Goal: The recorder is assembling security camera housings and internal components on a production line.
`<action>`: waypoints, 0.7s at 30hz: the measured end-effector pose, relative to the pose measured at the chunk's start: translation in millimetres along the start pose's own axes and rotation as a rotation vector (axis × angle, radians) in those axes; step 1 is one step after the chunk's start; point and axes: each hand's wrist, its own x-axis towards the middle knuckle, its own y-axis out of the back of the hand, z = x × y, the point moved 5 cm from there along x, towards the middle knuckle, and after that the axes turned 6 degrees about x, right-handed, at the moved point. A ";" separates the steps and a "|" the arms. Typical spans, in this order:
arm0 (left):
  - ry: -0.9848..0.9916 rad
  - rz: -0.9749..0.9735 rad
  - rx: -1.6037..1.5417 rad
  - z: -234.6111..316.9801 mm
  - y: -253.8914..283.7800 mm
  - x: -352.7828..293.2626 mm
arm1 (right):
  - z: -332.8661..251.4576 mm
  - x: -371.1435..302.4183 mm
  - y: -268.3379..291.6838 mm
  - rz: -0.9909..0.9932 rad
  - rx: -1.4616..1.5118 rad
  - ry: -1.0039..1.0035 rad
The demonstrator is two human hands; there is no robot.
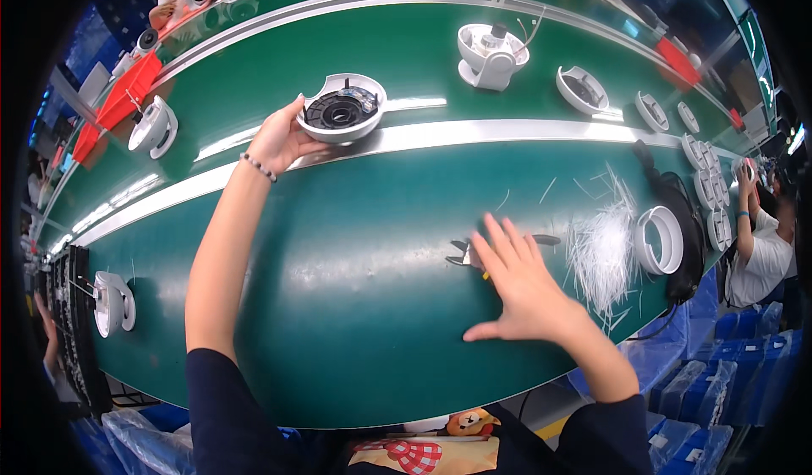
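My left hand (283, 137) grips the rim of a white rounded camera housing (365, 126), holding it up near the metal strip at the bench's far side. Inside that housing sit a black ring-shaped part and a bit of circuit board. Fingers spread, my right hand (526, 293) hovers palm down over a pair of cutting pliers (458, 252) on the green bench. The hand hides the middle of the pliers; the jaws show to its left and a dark handle to its right. I cannot tell whether the fingers touch them.
Right of the pliers lies a heap of thin white strips (605, 251), beside a white ring (658, 240) and a black bag (685, 221). Beyond the metal strip (474, 131) stand a white camera base (491, 56) and several white shells. Another white unit (112, 304) stands at far left.
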 end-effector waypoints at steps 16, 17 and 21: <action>0.030 -0.335 -0.023 19.1 -90.0 -66.7 | -5.4 105.1 29.3 0.452 1.752 -0.272; 0.015 -0.328 -0.053 19.3 -88.8 -68.2 | -8.8 105.7 26.7 0.453 1.768 -0.279; 0.006 -0.368 -0.147 10.5 -77.1 -69.6 | -19.3 107.5 19.6 0.458 1.782 -0.267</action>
